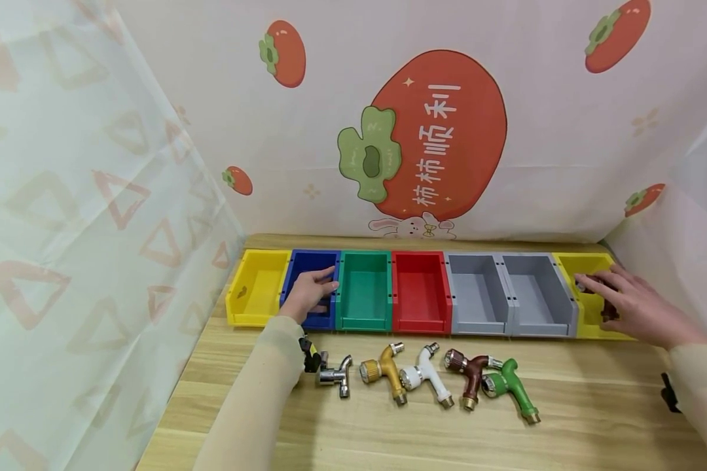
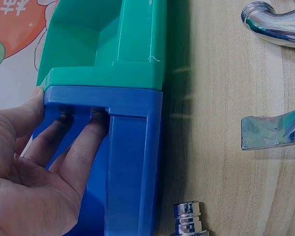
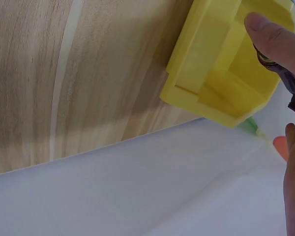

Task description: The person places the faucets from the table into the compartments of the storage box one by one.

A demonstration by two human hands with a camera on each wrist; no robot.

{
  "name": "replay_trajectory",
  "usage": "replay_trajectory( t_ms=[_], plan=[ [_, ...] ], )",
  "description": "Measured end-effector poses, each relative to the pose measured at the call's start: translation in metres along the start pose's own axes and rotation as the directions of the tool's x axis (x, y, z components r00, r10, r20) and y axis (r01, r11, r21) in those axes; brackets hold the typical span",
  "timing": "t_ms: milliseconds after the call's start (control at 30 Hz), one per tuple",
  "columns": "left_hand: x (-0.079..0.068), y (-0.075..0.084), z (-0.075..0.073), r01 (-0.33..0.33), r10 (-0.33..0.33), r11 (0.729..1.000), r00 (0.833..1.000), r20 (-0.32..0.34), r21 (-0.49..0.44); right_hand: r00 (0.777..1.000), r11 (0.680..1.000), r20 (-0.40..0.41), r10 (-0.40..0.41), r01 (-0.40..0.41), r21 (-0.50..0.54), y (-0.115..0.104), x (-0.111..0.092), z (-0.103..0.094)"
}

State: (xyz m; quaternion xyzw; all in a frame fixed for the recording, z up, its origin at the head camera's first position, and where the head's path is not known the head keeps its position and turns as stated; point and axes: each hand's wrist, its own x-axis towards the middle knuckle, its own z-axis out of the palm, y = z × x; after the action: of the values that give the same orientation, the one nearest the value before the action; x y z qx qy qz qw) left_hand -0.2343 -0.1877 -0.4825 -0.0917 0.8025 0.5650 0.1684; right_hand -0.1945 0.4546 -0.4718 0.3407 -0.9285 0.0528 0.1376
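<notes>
My left hand point(image 1: 311, 294) reaches into the blue bin point(image 2: 132, 172). In the left wrist view its fairly straight fingers touch the inside of the wall beside the green bin point(image 2: 101, 76), and the thumb tip lies at the rim. Over the yellow bin at the right end point(image 3: 201, 64), my right hand point(image 1: 642, 307) holds a dark brown faucet point(image 1: 609, 310) between thumb and fingers. Much of that faucet is hidden by the hand. On the table lie a chrome faucet point(image 1: 336, 375), a yellow one point(image 1: 389, 371), a white one point(image 1: 429, 373), another brown one point(image 1: 474, 376) and a green one point(image 1: 514, 386).
The bins stand side by side along the back of the wooden table point(image 1: 424, 438). Among them are a left yellow bin point(image 1: 260, 288), a red bin point(image 1: 421, 288) and two grey bins point(image 1: 477, 291). Printed cloth point(image 1: 306, 163) hangs behind and at both sides.
</notes>
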Motion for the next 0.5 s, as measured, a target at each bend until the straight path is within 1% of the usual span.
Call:
replay_trajectory(
  t_ms=[167,300,433,500],
  plan=[
    [-0.0014,0.0003,-0.0002,0.002,-0.002,1.0,1.0,0.001,-0.003,0.996,0.998,0.072,0.058,-0.057,-0.017,0.0046,-0.0006,0.0043],
    [-0.0012,0.0003,-0.0006,0.005,-0.005,1.0,1.0,-0.005,-0.01,0.993,0.997,0.097,0.062,-0.057,-0.06,0.0058,-0.0002,0.0051],
    [-0.0014,0.0009,0.0001,0.007,-0.007,1.0,1.0,-0.004,-0.006,0.992,0.994,0.115,0.043,-0.031,-0.105,0.0057,0.0009,0.0064],
    [-0.0018,0.0013,0.0003,0.008,-0.008,1.0,1.0,-0.005,-0.004,0.993,0.994,0.115,0.032,-0.019,-0.108,0.0062,0.0018,0.0075]
  ],
)
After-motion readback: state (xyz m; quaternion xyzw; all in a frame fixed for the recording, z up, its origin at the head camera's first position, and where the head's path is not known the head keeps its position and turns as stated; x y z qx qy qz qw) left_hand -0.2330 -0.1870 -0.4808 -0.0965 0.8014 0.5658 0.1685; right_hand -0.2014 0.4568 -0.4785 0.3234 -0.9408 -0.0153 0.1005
